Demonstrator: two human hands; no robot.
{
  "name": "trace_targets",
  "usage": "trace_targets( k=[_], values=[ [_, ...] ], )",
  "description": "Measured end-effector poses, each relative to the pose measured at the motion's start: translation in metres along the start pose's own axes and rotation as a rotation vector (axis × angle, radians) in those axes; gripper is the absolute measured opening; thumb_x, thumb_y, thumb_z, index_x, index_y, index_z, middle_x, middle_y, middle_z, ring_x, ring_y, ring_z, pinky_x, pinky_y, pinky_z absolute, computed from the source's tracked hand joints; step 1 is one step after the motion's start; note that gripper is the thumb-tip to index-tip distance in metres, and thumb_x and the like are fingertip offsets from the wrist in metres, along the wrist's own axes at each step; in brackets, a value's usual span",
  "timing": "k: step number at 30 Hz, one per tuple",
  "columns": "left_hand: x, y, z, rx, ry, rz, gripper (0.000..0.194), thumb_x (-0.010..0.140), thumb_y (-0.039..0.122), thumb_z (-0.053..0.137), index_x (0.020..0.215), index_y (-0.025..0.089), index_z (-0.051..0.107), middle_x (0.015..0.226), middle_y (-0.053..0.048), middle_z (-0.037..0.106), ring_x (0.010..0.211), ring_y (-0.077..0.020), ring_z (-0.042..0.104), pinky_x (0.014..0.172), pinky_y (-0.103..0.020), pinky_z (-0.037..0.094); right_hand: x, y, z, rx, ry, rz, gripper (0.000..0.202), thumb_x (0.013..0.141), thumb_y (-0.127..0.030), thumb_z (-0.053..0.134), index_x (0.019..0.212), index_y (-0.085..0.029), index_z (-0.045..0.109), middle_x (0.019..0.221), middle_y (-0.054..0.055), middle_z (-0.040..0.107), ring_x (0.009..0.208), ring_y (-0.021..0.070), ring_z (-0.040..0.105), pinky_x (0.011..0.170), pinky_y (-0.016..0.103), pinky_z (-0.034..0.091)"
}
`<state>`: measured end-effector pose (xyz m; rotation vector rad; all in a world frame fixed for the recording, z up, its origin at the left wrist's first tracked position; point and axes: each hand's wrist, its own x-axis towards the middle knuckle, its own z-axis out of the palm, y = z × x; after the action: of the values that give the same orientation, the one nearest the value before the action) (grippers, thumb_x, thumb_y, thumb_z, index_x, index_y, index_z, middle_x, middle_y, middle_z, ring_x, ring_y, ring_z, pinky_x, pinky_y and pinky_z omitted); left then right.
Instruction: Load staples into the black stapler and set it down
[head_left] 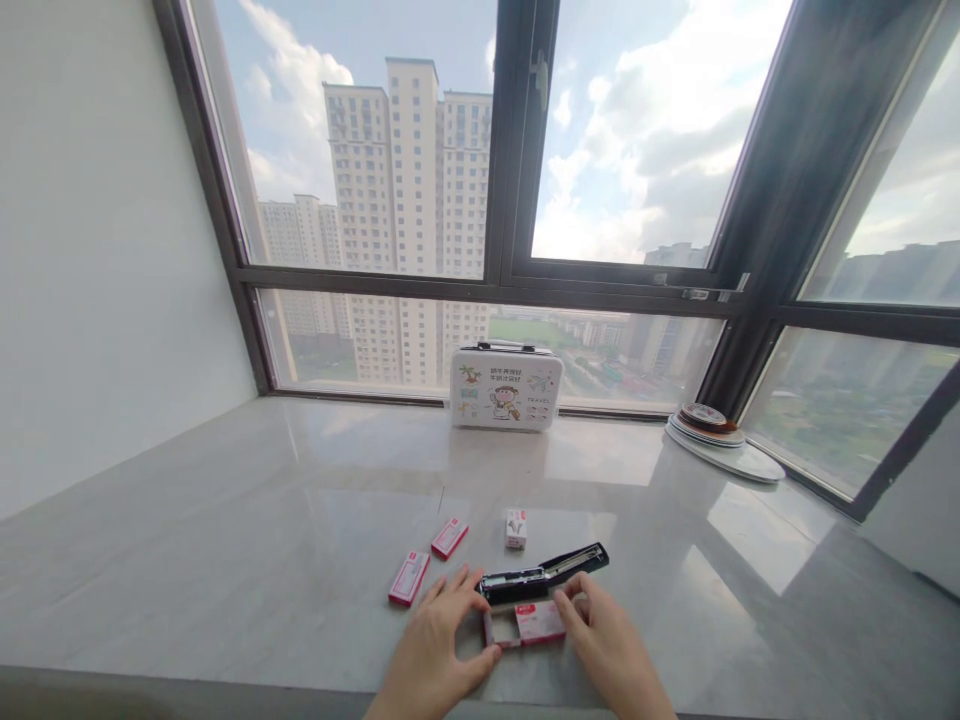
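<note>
A red and white box [540, 622] lies near the front edge of the counter, its inner tray [505, 629] slid partly out to the left. My left hand [444, 640] grips the tray's left end between thumb and fingers. At the box's right end, my right hand [604, 635] holds it with thumb and bent fingers. Just beyond the box rests a black stapler [525, 580], opened out with its top arm folded back to the right. What the tray contains is too small to make out.
Two flat red and white boxes [409, 578] [450, 538] lie left of the stapler, and a small white box [515, 529] sits behind it. A white printed case [505, 390] stands by the window. Stacked plates [750, 462] are at the back right.
</note>
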<state>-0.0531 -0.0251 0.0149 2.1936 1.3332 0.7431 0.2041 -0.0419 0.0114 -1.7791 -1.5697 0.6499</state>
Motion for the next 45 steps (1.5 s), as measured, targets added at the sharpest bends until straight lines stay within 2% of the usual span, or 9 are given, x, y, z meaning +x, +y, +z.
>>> trace_targets(
  k=[6, 13, 21, 26, 30, 34, 37, 42, 45],
  values=[
    [0.000, 0.001, 0.002, 0.040, -0.012, 0.016, 0.032, 0.076, 0.029, 0.076, 0.107, 0.030, 0.069, 0.156, -0.001, 0.046, 0.147, -0.0279, 0.038, 0.126, -0.052, 0.025, 0.005, -0.049, 0.023, 0.170, -0.109, -0.094, 0.036, 0.092, -0.054, 0.052, 0.101, -0.024, 0.069, 0.064, -0.001, 0.067, 0.060, 0.0185, 0.060, 0.057, 0.027, 0.039],
    [-0.001, -0.002, 0.002, 0.028, -0.017, 0.045, 0.035, 0.080, 0.033, 0.074, 0.114, 0.032, 0.068, 0.155, 0.000, 0.048, 0.147, -0.0269, 0.039, 0.126, -0.048, 0.029, 0.015, -0.058, 0.063, 0.491, -0.127, 0.003, 0.038, 0.085, -0.054, 0.063, 0.097, -0.019, 0.066, 0.059, -0.002, 0.059, 0.054, 0.0155, 0.053, 0.049, 0.023, 0.035],
    [-0.003, -0.003, 0.005, 0.039, 0.030, 0.039, 0.038, 0.080, 0.038, 0.076, 0.116, 0.032, 0.067, 0.155, 0.000, 0.048, 0.145, -0.0272, 0.042, 0.124, -0.049, 0.032, 0.010, -0.075, 0.040, 0.152, -0.082, -0.271, 0.019, 0.094, -0.037, 0.055, 0.091, -0.023, 0.068, 0.061, -0.005, 0.055, 0.059, 0.0137, 0.051, 0.059, 0.025, 0.032],
    [-0.002, -0.006, 0.008, 0.037, 0.038, 0.055, 0.031, 0.078, 0.028, 0.074, 0.109, 0.031, 0.066, 0.155, 0.000, 0.048, 0.145, -0.0269, 0.042, 0.126, -0.049, 0.028, -0.004, -0.063, 0.021, -0.184, -0.202, -0.309, 0.007, 0.085, -0.023, 0.062, 0.085, -0.026, 0.069, 0.067, -0.003, 0.064, 0.065, 0.0151, 0.056, 0.060, 0.026, 0.028],
    [-0.006, -0.004, -0.001, -0.027, 0.080, 0.075, 0.040, 0.073, 0.022, 0.077, 0.111, 0.029, 0.063, 0.152, -0.003, 0.052, 0.142, -0.0276, 0.044, 0.122, -0.045, 0.032, -0.008, -0.039, 0.007, -0.221, -0.194, -0.266, 0.011, 0.092, -0.032, 0.057, 0.089, -0.027, 0.067, 0.066, -0.003, 0.063, 0.064, 0.0157, 0.057, 0.059, 0.027, 0.028],
    [-0.009, 0.000, -0.006, -0.012, 0.172, 0.025, 0.010, 0.093, 0.033, 0.063, 0.090, 0.024, 0.062, 0.107, -0.004, 0.069, 0.106, -0.0239, 0.062, 0.096, -0.038, 0.047, -0.007, -0.006, -0.009, -0.256, -0.094, -0.102, 0.032, 0.100, -0.046, 0.044, 0.081, -0.024, 0.056, 0.065, -0.001, 0.064, 0.062, 0.0179, 0.058, 0.060, 0.028, 0.029],
    [-0.006, 0.008, 0.005, 0.129, 0.167, -0.008, 0.032, 0.102, 0.034, 0.047, 0.074, 0.023, 0.059, 0.080, -0.002, 0.065, 0.084, -0.0223, 0.060, 0.081, -0.037, 0.043, -0.007, 0.005, -0.007, -0.289, -0.116, -0.070, 0.039, 0.102, -0.048, 0.039, 0.073, -0.023, 0.050, 0.072, 0.003, 0.069, 0.068, 0.0203, 0.061, 0.062, 0.029, 0.030],
    [0.000, 0.024, 0.027, 0.187, 0.188, 0.019, 0.030, 0.101, 0.030, 0.047, 0.075, 0.022, 0.060, 0.082, -0.003, 0.067, 0.084, -0.0232, 0.061, 0.077, -0.037, 0.039, -0.008, -0.005, 0.012, -0.215, -0.137, -0.151, 0.036, 0.102, -0.045, 0.039, 0.076, -0.024, 0.053, 0.079, 0.002, 0.072, 0.073, 0.0197, 0.063, 0.065, 0.029, 0.033],
    [-0.001, 0.026, 0.028, 0.139, 0.212, -0.001, 0.029, 0.104, 0.033, 0.043, 0.086, 0.024, 0.063, 0.078, -0.002, 0.067, 0.075, -0.0218, 0.061, 0.075, -0.036, 0.041, -0.005, 0.004, 0.005, -0.157, -0.114, -0.070, 0.043, 0.099, -0.054, 0.043, 0.072, -0.022, 0.053, 0.070, 0.002, 0.068, 0.067, 0.0188, 0.061, 0.061, 0.028, 0.034]
  ],
)
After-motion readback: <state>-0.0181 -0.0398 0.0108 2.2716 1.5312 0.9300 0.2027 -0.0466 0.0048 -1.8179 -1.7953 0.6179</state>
